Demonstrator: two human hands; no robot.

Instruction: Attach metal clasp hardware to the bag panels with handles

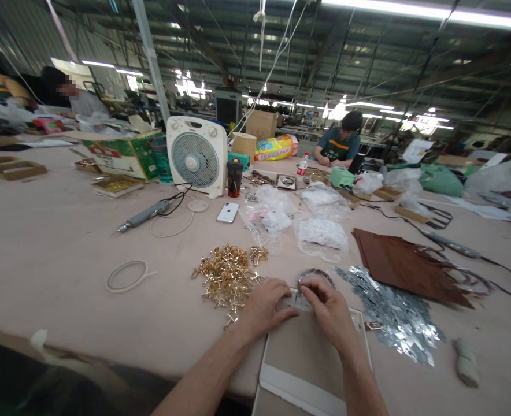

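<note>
A beige panel with white edging (305, 361) lies in front of me at the table's edge. My left hand (267, 306) rests on its far left corner, fingers stretched out and thumb apart. At the panel's far edge my right hand (328, 312) pinches a small metal piece with thin prongs (298, 300), partly hidden by the fingers. Just beyond, a curved dark loop (315, 273) lies partly behind the right hand. Left of my hands is a pile of small gold-coloured metal fittings (225, 274). A heap of thin silver metal plates (396, 315) spreads to the right.
Brown leather-like sheets (394, 260) lie beyond the plates. Clear plastic bags (322, 234), a phone (228, 212), a fan (197, 155) and a tumbler (234, 178) stand farther back. Corded hand tools lie left (145, 215) and right (452, 245). A co-worker (340, 141) sits across.
</note>
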